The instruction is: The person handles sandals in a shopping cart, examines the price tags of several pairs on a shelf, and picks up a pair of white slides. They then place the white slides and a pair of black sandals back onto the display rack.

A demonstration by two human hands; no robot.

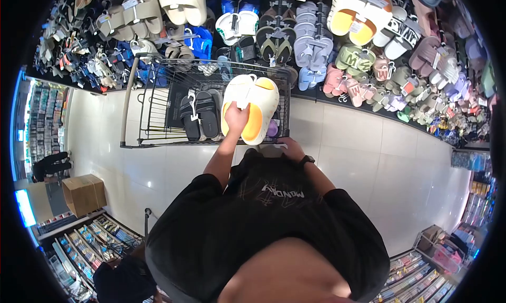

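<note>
My left hand (236, 118) is closed on a pair of cream slides with yellow-orange footbeds (254, 125), gripping them at the middle near their tag. The slides are over the right end of a dark wire shopping cart (158, 105). Left of them in the cart lies a pair of black slides (201, 116) on a white hanger. Something purple (272, 128) shows beside the cream pair. My right hand (291, 149), with a watch at the wrist, is closed at the cart's near right corner around something small and whitish, too small to name.
Racks of hanging slides (314, 45) line the far side, above a pale tiled floor (348, 145). A cardboard box (84, 195) stands at the left. One person in dark clothes (124, 282) is at the lower left, and another dark-clothed figure (51, 166) is at the far left.
</note>
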